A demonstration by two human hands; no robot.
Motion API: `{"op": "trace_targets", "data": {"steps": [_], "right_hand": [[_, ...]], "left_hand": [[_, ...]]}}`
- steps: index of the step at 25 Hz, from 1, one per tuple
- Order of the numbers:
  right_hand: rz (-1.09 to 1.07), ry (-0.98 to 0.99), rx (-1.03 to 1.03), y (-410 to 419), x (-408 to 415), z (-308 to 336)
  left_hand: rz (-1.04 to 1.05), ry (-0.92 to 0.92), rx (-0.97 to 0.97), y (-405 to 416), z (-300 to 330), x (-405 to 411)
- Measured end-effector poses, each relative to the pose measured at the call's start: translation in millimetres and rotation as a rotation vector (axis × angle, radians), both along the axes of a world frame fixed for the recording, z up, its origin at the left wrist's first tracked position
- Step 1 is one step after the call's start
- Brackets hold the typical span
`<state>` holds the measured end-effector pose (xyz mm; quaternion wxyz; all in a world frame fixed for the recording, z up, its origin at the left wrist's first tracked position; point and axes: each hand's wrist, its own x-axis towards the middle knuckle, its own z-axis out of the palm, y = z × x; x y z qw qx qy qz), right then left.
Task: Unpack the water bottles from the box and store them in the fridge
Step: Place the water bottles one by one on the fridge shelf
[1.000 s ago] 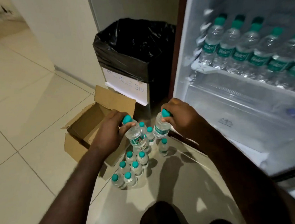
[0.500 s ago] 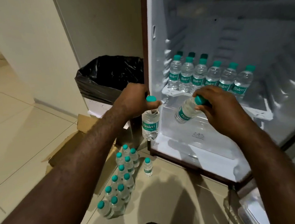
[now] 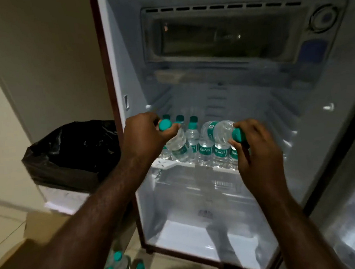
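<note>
Bottles held at the fridge shelf — one in each hand.
Left hand pinches a tilted bottle by its neck; right hand grips another bottle near its cap — both over the shelved row.

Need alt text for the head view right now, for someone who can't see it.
Each hand grips a water bottle by its neck at the open fridge: left hand, right hand. Bottles stand on the shelf; more bottles stand on the floor by a bin.
</note>
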<state>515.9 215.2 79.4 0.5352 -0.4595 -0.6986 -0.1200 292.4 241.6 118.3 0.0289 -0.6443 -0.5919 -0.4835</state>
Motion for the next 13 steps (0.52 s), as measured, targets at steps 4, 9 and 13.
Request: {"op": "trace_targets", "data": {"steps": [4,9,13], "right_hand": [[-0.111,0.077,0.104,38,1,-1],[-0.135,0.104,0.052,95,14,8],[-0.158,0.062,-0.047,141,28,8]], "left_hand": [[-0.065,-0.095,0.173,37,8,22],[-0.143,-0.103,0.126,100,9,51],[-0.137,-0.075,0.073,152,2,65]]}}
